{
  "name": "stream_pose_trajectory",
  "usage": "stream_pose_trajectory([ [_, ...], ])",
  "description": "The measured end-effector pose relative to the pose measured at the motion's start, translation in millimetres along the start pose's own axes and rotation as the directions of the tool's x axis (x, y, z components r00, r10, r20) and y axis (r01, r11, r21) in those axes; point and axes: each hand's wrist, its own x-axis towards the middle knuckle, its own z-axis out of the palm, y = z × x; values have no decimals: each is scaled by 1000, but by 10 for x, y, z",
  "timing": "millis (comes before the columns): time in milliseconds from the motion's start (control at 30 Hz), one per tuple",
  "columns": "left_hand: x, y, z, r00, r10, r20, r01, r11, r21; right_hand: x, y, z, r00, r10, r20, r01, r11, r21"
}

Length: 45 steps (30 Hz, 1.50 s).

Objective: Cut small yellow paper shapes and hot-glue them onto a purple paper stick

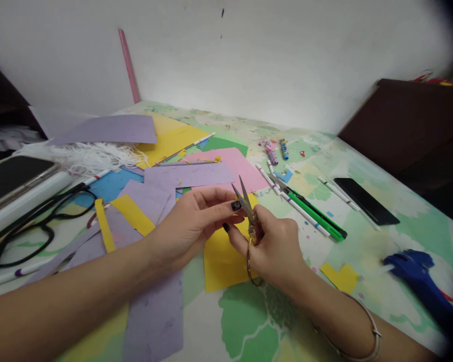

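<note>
My right hand (274, 241) is wrapped round small gold-handled scissors (252, 229), whose blades point up and to the left, slightly apart. Right beside the blades is my left hand (200, 221), its thumb and fingers pinched together; whatever they hold is too small or hidden to name. Both hands are above a yellow paper piece (222, 264) on the patterned tabletop. Purple paper strips (154, 311) lie below and left of my left hand, and a pink sheet (236, 163) lies beyond the hands.
Black glasses (41, 226) and white yarn (94, 158) are at left. Towards the right lie a green cutter (317, 216), white pens (302, 211), a black phone (366, 201) and a blue glue gun (419, 281). Two small paper rolls (284, 149) lie near the back.
</note>
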Motion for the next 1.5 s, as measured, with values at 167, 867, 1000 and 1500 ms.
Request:
stream_pose_trajectory([
  [167, 8, 7, -26, 1000, 18, 17, -19, 999, 45, 6, 8, -6, 1000, -12, 5, 12, 1000, -14],
  [867, 56, 138, -78, 998, 41, 40, -47, 987, 154, 32, 49, -49, 996, -67, 59, 71, 995, -67],
  [1000, 68, 144, -101, 997, 52, 49, -59, 984, 168, 39, 51, -60, 995, -63, 80, 69, 994, -81],
  [1500, 147, 167, -287, 995, 16, 94, -42, 958, 285, 53, 63, -73, 986, -29, 167, 48, 993, -110],
])
